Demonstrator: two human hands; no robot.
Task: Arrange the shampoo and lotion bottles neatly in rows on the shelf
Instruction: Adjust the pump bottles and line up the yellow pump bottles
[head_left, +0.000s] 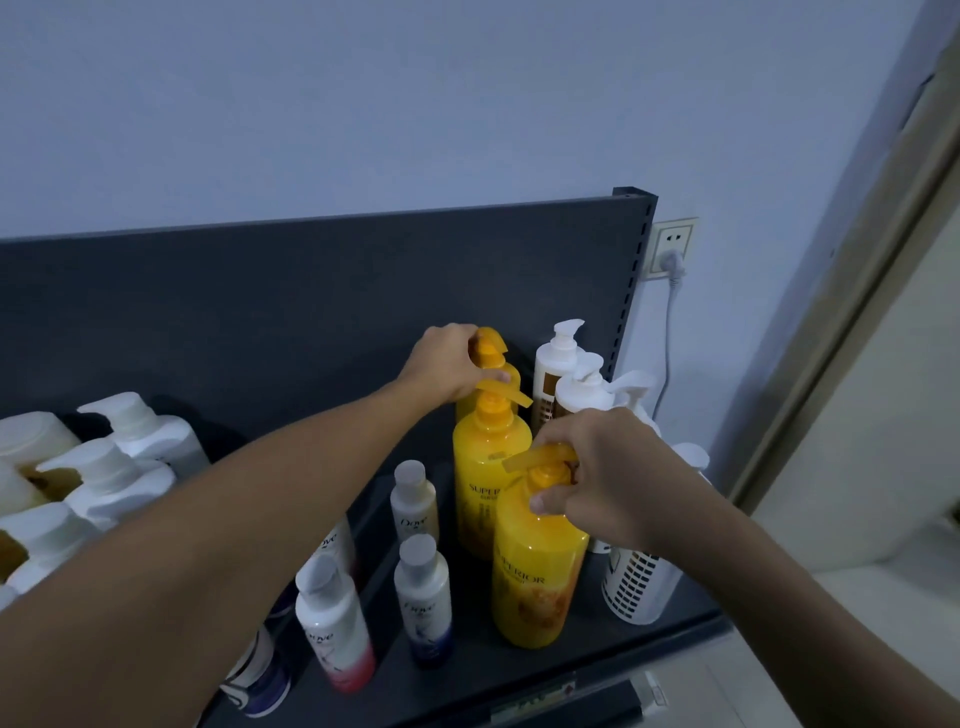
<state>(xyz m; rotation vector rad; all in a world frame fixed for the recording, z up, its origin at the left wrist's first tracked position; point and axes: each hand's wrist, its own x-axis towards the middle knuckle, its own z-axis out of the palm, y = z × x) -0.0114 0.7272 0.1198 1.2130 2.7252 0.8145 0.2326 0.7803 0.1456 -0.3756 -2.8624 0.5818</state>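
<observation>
Three yellow pump bottles stand in a line running back on the dark shelf (519, 675). My left hand (447, 364) grips the pump of the rear yellow bottle (493, 348) by the back panel. My right hand (602, 473) holds the pump neck of the front yellow bottle (535, 566). The middle yellow bottle (480, 467) stands between them, untouched. White pump bottles (558, 364) form a row to the right. Small Dove bottles (421, 597) stand to the left of the yellow ones.
More white pump bottles (119, 467) crowd the left end of the shelf. The shelf's dark back panel (260, 312) rises behind everything. A wall socket with a plugged cable (672, 249) sits right of the shelf upright. A door frame (857, 312) runs down the right.
</observation>
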